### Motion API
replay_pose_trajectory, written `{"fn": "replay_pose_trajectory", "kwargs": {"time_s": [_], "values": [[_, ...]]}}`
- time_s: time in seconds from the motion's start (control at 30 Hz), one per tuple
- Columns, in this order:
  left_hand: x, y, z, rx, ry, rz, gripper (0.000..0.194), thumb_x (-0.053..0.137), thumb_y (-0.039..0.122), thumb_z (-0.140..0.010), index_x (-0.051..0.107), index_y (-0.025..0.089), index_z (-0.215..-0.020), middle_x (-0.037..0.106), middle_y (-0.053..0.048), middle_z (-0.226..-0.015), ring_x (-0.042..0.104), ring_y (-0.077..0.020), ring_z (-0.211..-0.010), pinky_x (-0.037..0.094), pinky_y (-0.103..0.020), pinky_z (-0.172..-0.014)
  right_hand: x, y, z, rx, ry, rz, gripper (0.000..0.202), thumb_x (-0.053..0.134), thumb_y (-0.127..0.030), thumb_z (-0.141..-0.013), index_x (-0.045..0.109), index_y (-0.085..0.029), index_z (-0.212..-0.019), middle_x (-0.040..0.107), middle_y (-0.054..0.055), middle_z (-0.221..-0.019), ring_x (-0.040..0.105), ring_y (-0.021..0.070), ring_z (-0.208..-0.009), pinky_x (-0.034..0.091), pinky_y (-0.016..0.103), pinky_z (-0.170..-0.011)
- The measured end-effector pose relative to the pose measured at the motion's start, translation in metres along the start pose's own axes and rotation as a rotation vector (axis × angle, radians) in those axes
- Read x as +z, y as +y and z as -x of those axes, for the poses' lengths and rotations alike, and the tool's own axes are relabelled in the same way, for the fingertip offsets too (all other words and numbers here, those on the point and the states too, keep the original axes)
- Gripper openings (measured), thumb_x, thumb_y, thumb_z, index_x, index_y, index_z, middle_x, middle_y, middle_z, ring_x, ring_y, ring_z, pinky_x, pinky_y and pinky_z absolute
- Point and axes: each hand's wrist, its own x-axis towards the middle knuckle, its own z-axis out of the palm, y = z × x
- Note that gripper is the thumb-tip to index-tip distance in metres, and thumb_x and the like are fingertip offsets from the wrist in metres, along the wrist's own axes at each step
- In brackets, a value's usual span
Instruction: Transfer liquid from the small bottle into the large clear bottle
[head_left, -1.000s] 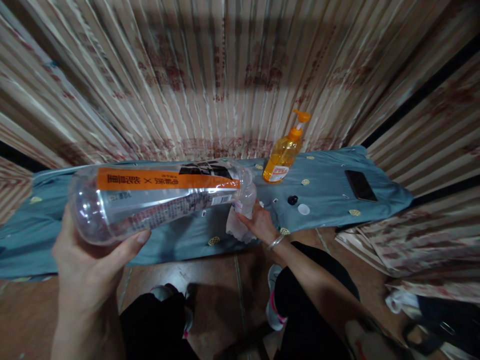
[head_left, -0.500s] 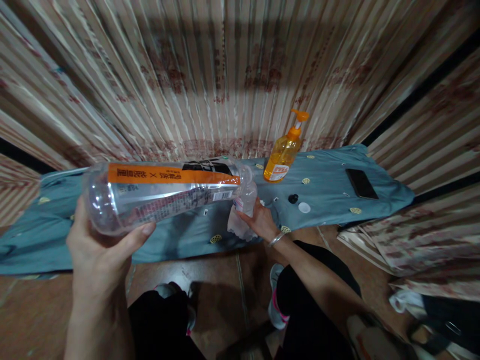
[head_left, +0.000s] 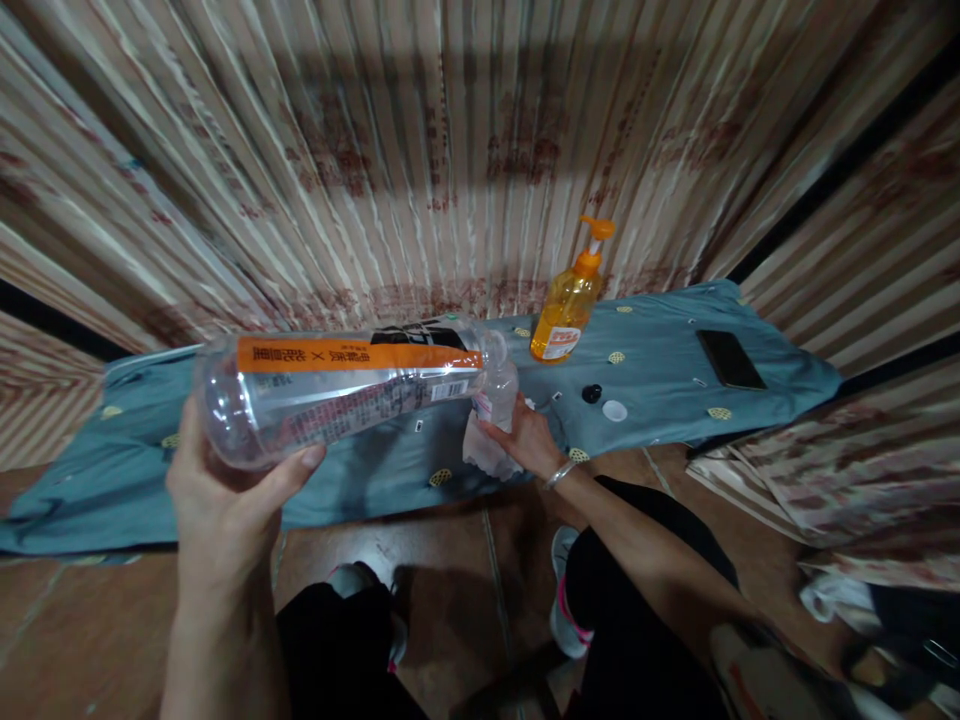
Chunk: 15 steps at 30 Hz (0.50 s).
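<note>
My left hand (head_left: 236, 500) is wrapped round the base of a large clear plastic bottle (head_left: 345, 400) with an orange and silver label. The bottle lies almost level in the air, its neck pointing right and tipped over the mouth of a small clear bottle (head_left: 499, 385). My right hand (head_left: 525, 435) grips that small bottle, with a pale tissue (head_left: 487, 450) around or under its lower part. Whether liquid passes between the two mouths I cannot tell. Right of my right hand lie a black cap (head_left: 592, 393) and a white cap (head_left: 615, 411).
An orange pump bottle (head_left: 566, 310) stands upright behind my right hand. A dark phone (head_left: 730, 359) lies farther right on the teal cloth-covered table (head_left: 660, 340). Striped curtains (head_left: 420, 150) hang behind the narrow table. My legs are below its front edge.
The whole view has shifted slightly, so most things sit a little farther right. Both hands keep their hold, and the two bottles stay mouth to mouth.
</note>
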Motion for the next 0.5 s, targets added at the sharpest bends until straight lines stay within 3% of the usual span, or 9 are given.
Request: {"fn": "replay_pose_trajectory", "kwargs": {"time_s": [0.33,0.5], "values": [[-0.0007,-0.0021,0.0018,-0.026,0.002,-0.015,0.094,0.102,0.041,-0.044,0.070,0.023,-0.131,0.073,-0.011,-0.128,0.065,-0.0413,-0.129,0.046,-0.065,-0.117,0.0013,0.0028,0.0007,-0.023,0.020,0.044,0.054,0.068,-0.044,-0.095,0.053,-0.014,-0.137,0.076,0.016,-0.118,0.075,0.0307,-0.108,0.057,0.038,-0.090],[0.0020,-0.0010,-0.0006,-0.020,0.007,-0.003,0.099,0.103,0.042,-0.040,0.071,0.024,-0.132,0.073,-0.013,-0.129,0.066,-0.0438,-0.128,0.045,-0.069,-0.116,0.0016,0.0025,0.0009,-0.039,0.034,0.016,0.052,0.070,-0.039,-0.093,0.054,-0.015,-0.136,0.077,0.018,-0.117,0.076,0.0350,-0.105,0.059,0.046,-0.090]]}}
